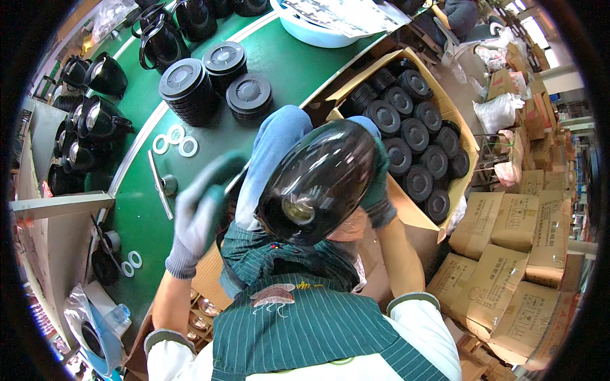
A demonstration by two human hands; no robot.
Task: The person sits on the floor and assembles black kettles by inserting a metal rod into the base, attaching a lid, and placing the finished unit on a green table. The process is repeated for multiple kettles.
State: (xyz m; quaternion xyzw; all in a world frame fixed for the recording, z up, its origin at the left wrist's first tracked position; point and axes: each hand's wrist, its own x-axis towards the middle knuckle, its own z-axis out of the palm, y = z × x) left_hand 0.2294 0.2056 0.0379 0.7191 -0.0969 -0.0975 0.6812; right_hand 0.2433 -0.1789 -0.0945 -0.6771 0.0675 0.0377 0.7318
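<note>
Head view | right hand [376, 184] grips black pot [318, 181] | left hand [200, 213] blurred, grip unclear, near table edge [136, 143]

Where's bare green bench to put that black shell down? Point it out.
The freest patch of the green bench lies between the white rings and the left hand, beside the metal bar. Crowded: the lid stacks at the back, the black housings along the left edge. The right hand holds the black shell.
</note>
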